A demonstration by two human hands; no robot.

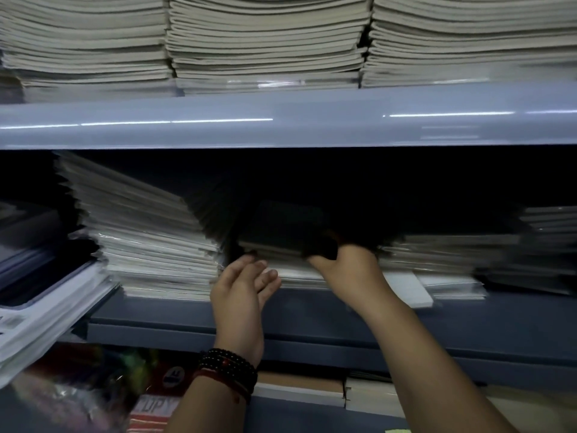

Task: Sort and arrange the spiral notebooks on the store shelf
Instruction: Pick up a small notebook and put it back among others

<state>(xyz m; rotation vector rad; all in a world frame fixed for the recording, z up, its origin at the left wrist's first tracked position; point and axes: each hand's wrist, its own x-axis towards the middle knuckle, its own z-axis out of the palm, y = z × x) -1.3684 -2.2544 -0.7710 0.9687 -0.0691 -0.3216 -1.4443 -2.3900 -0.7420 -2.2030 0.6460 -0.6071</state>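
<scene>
Three stacks of pale notebooks fill the upper shelf at 12 o'clock, packed side by side with their page edges toward you. On the middle shelf below it, a tall stack of plastic-wrapped pale notebooks stands at 9 o'clock from your hands, its upper layers fanned out and tilted. Just at its 3 o'clock lie the dark-covered notebooks, resting on a short pale pile in the shaded centre of the shelf. Your right hand grips the front right corner of those dark-covered notebooks; its fingertips run into shadow and cannot be made out. Your left hand is loose and spread, palm turned to the right, fingertips at the front edge of the pale pile just under the dark covers, at 9 o'clock from the right hand. Dark beaded bracelets circle your left wrist. Low stacks of wrapped notebooks lie at 3 o'clock on the same shelf, blurred toward the far right. At 8 o'clock a heap of wrapped pale folders slopes off the shelf's left end. At 6 o'clock, on the level beneath, brown-covered pads lie flat, with a red packet at 7 o'clock
</scene>
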